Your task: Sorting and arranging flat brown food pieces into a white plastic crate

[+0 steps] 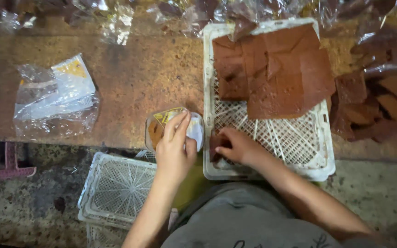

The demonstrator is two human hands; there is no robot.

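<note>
The left hand (174, 149) holds a small clear bag (173, 126) just left of the white tray (318, 156). The right hand (235, 146) grips a brown piece (217, 144) inside it, below brown sheets (274, 71).

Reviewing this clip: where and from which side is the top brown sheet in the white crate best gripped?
Probably its lower right corner, approached from the crate's right side. That corner of the top brown sheet overhangs the white crate rim, so fingers could pinch above and below it.
</note>
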